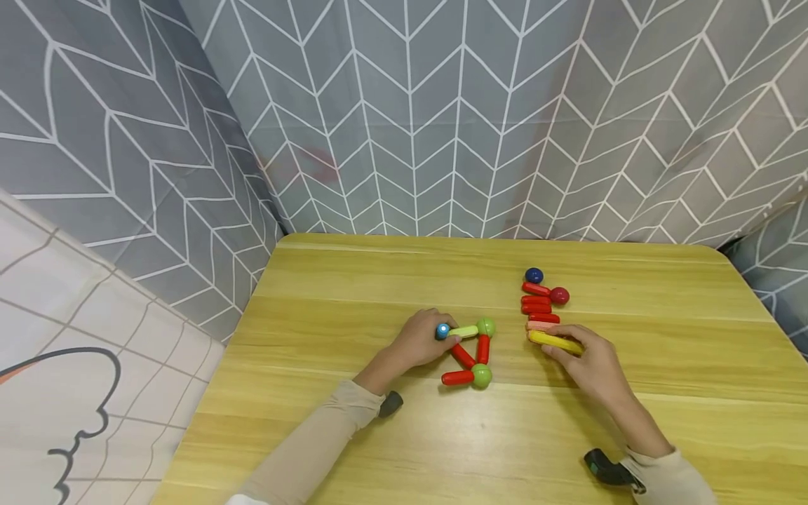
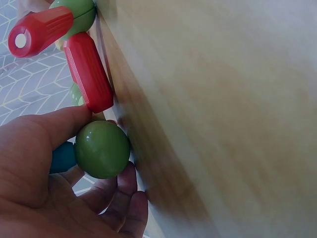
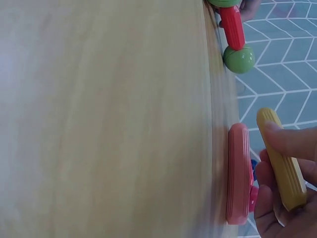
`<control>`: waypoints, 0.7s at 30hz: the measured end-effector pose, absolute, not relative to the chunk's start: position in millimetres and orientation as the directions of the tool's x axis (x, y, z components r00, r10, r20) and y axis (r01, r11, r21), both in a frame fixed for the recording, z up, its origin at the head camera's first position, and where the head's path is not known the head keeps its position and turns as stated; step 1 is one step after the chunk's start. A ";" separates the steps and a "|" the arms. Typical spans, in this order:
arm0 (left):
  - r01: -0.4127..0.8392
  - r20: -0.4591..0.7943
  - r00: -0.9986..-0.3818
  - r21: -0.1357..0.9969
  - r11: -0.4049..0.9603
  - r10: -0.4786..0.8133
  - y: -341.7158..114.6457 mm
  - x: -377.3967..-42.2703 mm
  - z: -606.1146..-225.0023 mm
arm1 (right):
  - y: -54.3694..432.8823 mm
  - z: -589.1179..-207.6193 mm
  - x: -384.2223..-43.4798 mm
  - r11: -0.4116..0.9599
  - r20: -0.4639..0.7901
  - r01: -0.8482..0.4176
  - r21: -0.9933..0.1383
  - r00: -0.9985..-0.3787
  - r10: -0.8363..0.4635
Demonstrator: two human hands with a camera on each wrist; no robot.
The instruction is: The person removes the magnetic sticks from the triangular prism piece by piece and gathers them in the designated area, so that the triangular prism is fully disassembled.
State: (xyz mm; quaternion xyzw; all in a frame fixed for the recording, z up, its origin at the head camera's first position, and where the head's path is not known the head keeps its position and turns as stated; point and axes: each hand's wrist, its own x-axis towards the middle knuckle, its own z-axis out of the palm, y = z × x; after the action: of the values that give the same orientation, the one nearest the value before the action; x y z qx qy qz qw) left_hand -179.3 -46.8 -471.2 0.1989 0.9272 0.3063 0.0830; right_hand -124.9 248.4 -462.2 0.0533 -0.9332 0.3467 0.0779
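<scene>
At the table's middle my left hand (image 1: 426,340) curls round a green ball (image 2: 102,148) at one corner of a magnetic-rod triangle. From that ball a blue rod (image 1: 443,330) stands up. A light green rod (image 1: 464,332) and two red rods, one here (image 1: 482,348), form the triangle's sides, with green balls at the other corners (image 1: 486,326). One more red rod (image 1: 457,378) sticks out leftward from the near ball (image 1: 482,376). Between thumb and fingers my right hand (image 1: 593,365) pinches a yellow rod (image 3: 285,163), raised over a pink rod (image 3: 238,173).
Beyond the right hand lies a column of several red rods (image 1: 536,300). A dark red ball (image 1: 559,295) and a dark blue ball (image 1: 534,275) sit at its far end. A grey patterned curtain (image 1: 410,126) hangs behind the wooden table (image 1: 353,273).
</scene>
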 end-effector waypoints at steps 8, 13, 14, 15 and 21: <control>0.315 -0.033 -0.909 0.598 0.737 0.415 -46.4 -178.9 -472.9 | 251.3 -467.1 -124.2 0.752 0.212 -0.196 -0.629 -0.974 -0.076; 0.310 -0.032 -0.911 0.605 0.734 0.411 -47.2 -179.3 -473.1 | 252.0 -470.0 -124.3 0.771 0.212 -0.195 -0.606 -0.974 -0.080; 0.310 -0.031 -0.911 0.606 0.733 0.411 -47.3 -179.4 -473.2 | 252.0 -470.5 -124.2 0.774 0.212 -0.193 -0.604 -0.974 -0.078; 0.312 -0.029 -0.911 0.607 0.731 0.412 -47.5 -179.4 -473.1 | 252.0 -470.8 -124.4 0.778 0.213 -0.192 -0.598 -0.974 -0.077; 0.317 -0.026 -0.909 0.605 0.731 0.416 -47.0 -179.5 -473.2 | 252.3 -474.8 -123.8 0.790 0.220 -0.201 -0.579 -0.972 -0.086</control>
State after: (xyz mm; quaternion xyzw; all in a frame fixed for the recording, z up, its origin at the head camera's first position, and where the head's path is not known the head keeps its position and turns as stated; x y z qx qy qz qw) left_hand -179.5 -47.0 -473.2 0.1979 0.9268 0.3091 0.0800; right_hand -123.8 252.3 -474.8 0.0761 -0.9417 0.3146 0.0915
